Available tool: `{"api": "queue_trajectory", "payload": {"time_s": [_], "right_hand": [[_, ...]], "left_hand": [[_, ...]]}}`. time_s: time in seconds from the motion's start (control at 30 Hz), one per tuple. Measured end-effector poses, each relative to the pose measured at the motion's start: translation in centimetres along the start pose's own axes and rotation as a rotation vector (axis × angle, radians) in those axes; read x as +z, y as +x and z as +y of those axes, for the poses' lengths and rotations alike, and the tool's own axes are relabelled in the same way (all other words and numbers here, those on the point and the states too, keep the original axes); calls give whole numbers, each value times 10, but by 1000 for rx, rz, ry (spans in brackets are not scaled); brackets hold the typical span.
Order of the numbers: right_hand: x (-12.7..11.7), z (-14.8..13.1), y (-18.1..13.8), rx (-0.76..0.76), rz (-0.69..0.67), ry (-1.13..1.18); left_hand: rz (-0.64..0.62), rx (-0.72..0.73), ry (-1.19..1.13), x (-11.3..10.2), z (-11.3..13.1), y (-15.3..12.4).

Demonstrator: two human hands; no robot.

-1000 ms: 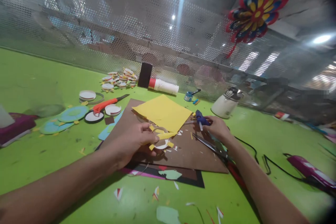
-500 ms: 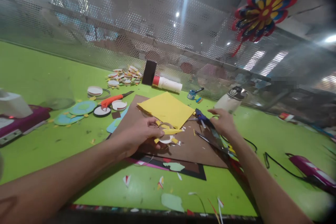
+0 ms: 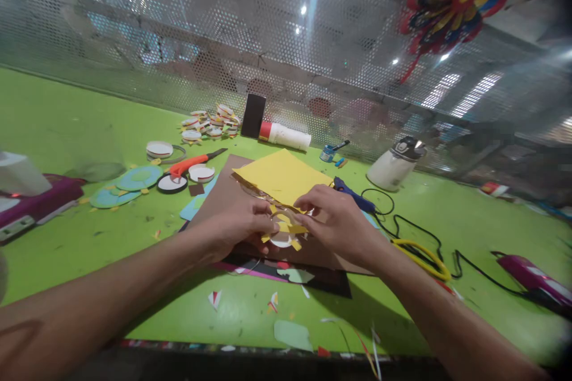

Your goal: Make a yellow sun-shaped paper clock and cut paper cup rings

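Note:
My left hand (image 3: 236, 223) is closed, its thumb and fingers pinching a small round white paper piece (image 3: 282, 240) with a raised rim and yellow tabs. My right hand (image 3: 335, 220) is also closed, its thumb and fingertips on a yellow paper strip (image 3: 295, 228) that lies across that piece. Part of the strip is hidden by the fingers. Both hands are over a brown board (image 3: 326, 259). Just beyond them a yellow paper sheet (image 3: 283, 175) rests on the board. A blue glue gun (image 3: 353, 194) lies past my right hand.
Orange-handled scissors (image 3: 190, 165) and blue paper discs (image 3: 140, 178) lie left. Behind are a pile of small paper pieces (image 3: 214, 125), a dark upright block (image 3: 253, 116) and a white tube (image 3: 290, 137). A bottle (image 3: 393, 166) and black cord (image 3: 420, 223) are right.
My right hand has moved left, from beside the glue gun and bottle to the paper piece, and has closed on the yellow strip. My left hand keeps its hold.

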State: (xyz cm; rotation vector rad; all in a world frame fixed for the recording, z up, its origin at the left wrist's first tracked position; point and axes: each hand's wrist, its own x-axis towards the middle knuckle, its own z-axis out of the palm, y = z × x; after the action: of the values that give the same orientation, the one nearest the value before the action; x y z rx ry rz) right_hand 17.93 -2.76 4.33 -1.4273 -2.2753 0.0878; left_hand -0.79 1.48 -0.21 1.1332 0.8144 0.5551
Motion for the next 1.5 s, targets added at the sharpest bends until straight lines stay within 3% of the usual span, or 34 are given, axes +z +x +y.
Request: {"api": "queue_trajectory", "payload": {"time_s": [0.3,0.83,1.07,1.17,1.3,1.4,1.5], "right_hand": [[20,-13,1,-182,-26,-435],[28,-26,-1,-265,-60,-573],[30,-25,-1,-325,-38,-511],[31,-22,-3,-344,22,-487],[27,-21,-7,-328,142,-380],[21,-20,-8,-201,217,-106],[15,-11,-6,45,187,297]], "left_hand": [[53,51,80,6,0,-2],[86,85,96,13,3,-2],[51,75,64,12,-1,1],[18,80,35,9,-1,0],[63,20,19,3,-1,0],[55,-9,-26,1,0,1],[46,-19,-57,2,1,1]]}}
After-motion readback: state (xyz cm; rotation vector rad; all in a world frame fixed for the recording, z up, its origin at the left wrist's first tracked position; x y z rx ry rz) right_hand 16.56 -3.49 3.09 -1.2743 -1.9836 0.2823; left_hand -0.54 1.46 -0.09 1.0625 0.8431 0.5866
